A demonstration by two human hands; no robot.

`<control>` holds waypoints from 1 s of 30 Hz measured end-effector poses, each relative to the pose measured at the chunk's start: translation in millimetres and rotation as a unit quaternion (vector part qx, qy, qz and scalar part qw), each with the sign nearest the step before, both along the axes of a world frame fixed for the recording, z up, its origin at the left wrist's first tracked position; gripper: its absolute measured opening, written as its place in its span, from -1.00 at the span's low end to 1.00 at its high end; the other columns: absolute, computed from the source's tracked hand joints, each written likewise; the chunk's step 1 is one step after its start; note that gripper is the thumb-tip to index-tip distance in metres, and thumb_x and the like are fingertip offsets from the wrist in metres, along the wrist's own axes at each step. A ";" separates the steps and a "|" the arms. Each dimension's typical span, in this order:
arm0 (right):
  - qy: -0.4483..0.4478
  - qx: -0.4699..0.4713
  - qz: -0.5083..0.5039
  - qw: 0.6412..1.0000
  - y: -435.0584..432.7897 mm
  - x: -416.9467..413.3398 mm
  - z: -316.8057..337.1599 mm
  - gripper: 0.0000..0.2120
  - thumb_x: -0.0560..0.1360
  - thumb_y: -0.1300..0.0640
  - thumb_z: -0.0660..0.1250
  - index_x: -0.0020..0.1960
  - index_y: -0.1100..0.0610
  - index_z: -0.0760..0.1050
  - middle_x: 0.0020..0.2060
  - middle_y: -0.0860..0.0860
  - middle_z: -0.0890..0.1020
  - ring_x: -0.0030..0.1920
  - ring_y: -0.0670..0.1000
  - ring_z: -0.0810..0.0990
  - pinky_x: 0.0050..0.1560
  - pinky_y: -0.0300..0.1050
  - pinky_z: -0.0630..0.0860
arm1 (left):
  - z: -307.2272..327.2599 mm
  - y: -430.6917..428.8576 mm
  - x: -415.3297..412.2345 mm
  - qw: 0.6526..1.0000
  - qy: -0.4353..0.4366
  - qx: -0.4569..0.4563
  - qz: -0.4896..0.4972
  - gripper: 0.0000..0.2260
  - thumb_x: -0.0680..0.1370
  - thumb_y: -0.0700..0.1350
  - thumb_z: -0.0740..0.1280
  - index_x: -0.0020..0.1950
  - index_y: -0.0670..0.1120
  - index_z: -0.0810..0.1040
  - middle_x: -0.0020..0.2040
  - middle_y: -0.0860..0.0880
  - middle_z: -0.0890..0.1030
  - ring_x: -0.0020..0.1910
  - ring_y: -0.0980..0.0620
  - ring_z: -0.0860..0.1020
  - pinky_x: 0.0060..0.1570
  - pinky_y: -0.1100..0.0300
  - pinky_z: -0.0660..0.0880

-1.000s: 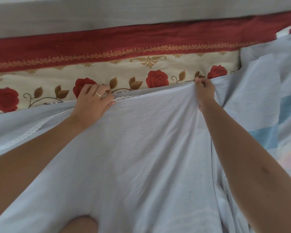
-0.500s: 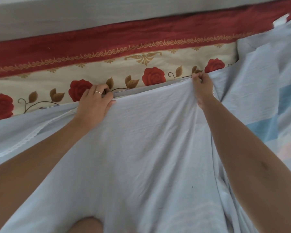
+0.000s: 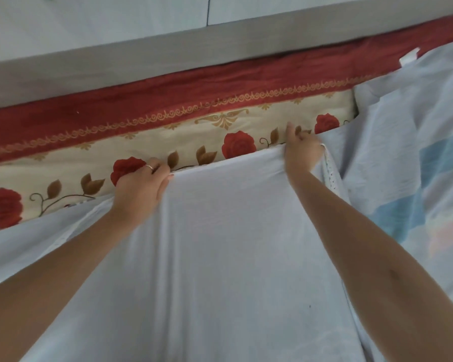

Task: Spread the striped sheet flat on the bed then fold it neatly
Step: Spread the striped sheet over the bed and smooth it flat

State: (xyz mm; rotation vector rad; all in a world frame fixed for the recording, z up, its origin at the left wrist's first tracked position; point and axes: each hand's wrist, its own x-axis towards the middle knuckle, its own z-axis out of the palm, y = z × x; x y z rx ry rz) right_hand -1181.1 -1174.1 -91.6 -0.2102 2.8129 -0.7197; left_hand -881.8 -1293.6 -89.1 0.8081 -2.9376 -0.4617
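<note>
A pale blue-white sheet (image 3: 220, 244) covers most of the bed in front of me, its far edge trimmed with white lace. Faint blue and pink stripes (image 3: 434, 178) show on its right part. My left hand (image 3: 139, 190), a ring on one finger, pinches the sheet's far edge at centre left. My right hand (image 3: 302, 152) grips the same edge at a corner further right, fingers curled over the cloth. The stretch of sheet between both hands is pulled taut and smooth. Folded layers of the sheet bunch at the right.
Beyond the sheet lies a cream bedcover with red roses (image 3: 236, 145) and a dark red border (image 3: 168, 100). A grey bed frame or ledge (image 3: 141, 61) runs along the far side, against a pale wall. A white tag (image 3: 408, 57) sticks up at upper right.
Both hands have kept hold of the far edge and pushed it further away. The right hand's corner now shows its lace trim folded down beside the wrist.
</note>
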 end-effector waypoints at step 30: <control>0.133 0.071 0.121 0.981 -16.8 145.9 -43.7 -0.37 0.51 -0.23 0.07 0.48 0.06 0.26 0.48 0.08 0.26 0.46 0.18 0.22 0.39 0.11 0.09 | -39.0 -5.9 2.2 0.999 0.017 -0.042 0.000 -0.81 0.55 -0.07 0.11 -0.06 -0.12 0.47 -0.07 -0.09 0.56 -0.15 -0.12 0.48 -0.07 0.00 0.25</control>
